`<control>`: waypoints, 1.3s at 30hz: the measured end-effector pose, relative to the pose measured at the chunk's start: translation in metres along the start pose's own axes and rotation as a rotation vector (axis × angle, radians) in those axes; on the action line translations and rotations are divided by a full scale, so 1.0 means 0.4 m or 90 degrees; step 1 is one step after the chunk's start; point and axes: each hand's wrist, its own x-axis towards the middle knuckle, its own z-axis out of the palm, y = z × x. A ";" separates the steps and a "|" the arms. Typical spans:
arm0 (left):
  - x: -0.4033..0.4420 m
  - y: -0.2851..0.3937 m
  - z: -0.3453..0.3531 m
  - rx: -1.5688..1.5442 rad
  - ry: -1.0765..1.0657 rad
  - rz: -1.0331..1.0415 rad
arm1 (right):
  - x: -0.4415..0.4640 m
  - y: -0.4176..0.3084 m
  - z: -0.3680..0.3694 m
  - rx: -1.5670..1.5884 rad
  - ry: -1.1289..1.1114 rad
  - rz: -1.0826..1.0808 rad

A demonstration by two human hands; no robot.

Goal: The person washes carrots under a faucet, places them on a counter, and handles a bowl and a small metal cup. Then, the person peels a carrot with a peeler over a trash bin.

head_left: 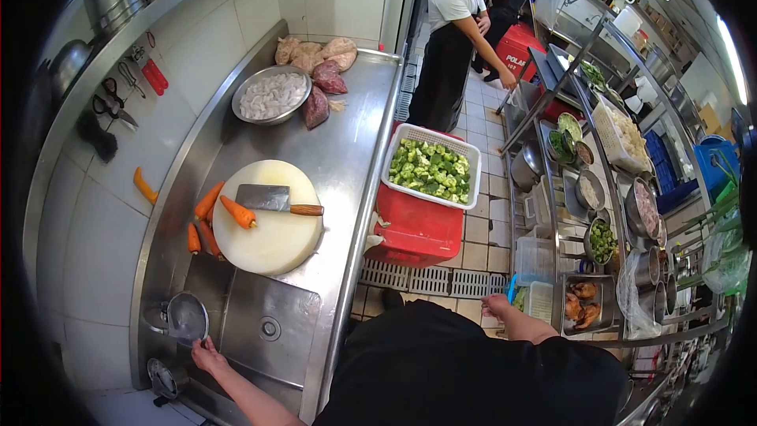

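My left hand [206,355] is closed on the rim of a round bowl-like vessel [188,318] at the left side of the steel sink [272,300]. Away from the counter, my right hand [495,308] hangs over the floor with its fingers curled; whether it holds anything is too small to tell. On the round white chopping board [268,248] lie a cleaver [264,198] with a wooden handle and one carrot [238,212]. Several more carrots [208,199] rest along the board's left edge.
Beyond the board are a bowl of pale pieces [273,95] and bagged meat [316,108]. A white basket of chopped green vegetables [430,168] stands on a red box [418,229]. Another person [453,39] stands beyond it. Food racks [552,213] line the right.
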 end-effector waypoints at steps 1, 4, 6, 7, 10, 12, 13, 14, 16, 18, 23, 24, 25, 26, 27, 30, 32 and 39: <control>-0.008 0.007 0.006 0.017 0.014 0.003 | 0.002 -0.005 0.002 0.003 -0.003 0.000; -0.011 0.008 0.012 0.011 0.028 0.015 | 0.003 -0.029 0.009 -0.018 -0.001 -0.032; -0.005 0.000 0.013 0.005 0.023 0.022 | 0.002 -0.048 0.015 -0.023 0.003 -0.052; -0.003 -0.004 0.014 0.003 0.016 0.030 | 0.001 -0.057 0.018 -0.026 0.006 -0.068; -0.013 -0.014 0.029 0.008 -0.006 0.024 | -0.004 -0.103 0.025 -0.130 0.019 -0.157; -0.034 -0.021 0.056 0.016 -0.043 0.019 | 0.017 -0.168 0.040 -0.208 0.018 -0.240; -0.051 -0.015 0.067 0.031 -0.082 0.016 | 0.030 -0.196 0.053 -0.283 0.014 -0.317; -0.084 -0.001 0.094 0.031 -0.076 0.003 | 0.021 -0.243 0.093 -0.259 0.038 -0.354; -0.118 0.012 0.150 0.037 -0.111 -0.009 | -0.200 -0.432 0.226 -0.345 0.081 -0.455; -0.127 0.012 0.153 0.063 -0.166 -0.008 | -0.201 -0.523 0.353 -0.236 -0.064 -0.605; -0.216 0.027 0.350 0.116 -0.295 -0.012 | -0.397 -0.725 0.733 -0.205 -0.431 -0.653; -0.234 0.029 0.387 0.124 -0.317 -0.023 | -0.506 -0.775 0.768 -0.171 -0.530 -0.555; -0.246 0.025 0.427 0.139 -0.335 -0.024 | -0.498 -0.794 0.853 -0.163 -0.591 -0.594; -0.257 0.022 0.461 0.125 -0.368 -0.017 | -0.533 -0.826 0.903 -0.201 -0.628 -0.587; -0.272 0.020 0.492 0.110 -0.397 -0.009 | -0.563 -0.851 0.939 -0.188 -0.667 -0.528; -0.368 0.026 0.616 0.140 -0.406 -0.025 | -0.624 -0.934 0.987 -0.184 -0.656 -0.444; -0.402 0.006 0.694 0.152 -0.423 -0.054 | -0.612 -0.987 1.001 -0.127 -0.702 -0.327; -0.541 -0.170 0.964 0.135 -0.457 -0.085 | -0.366 -1.146 1.026 0.075 -0.666 -0.418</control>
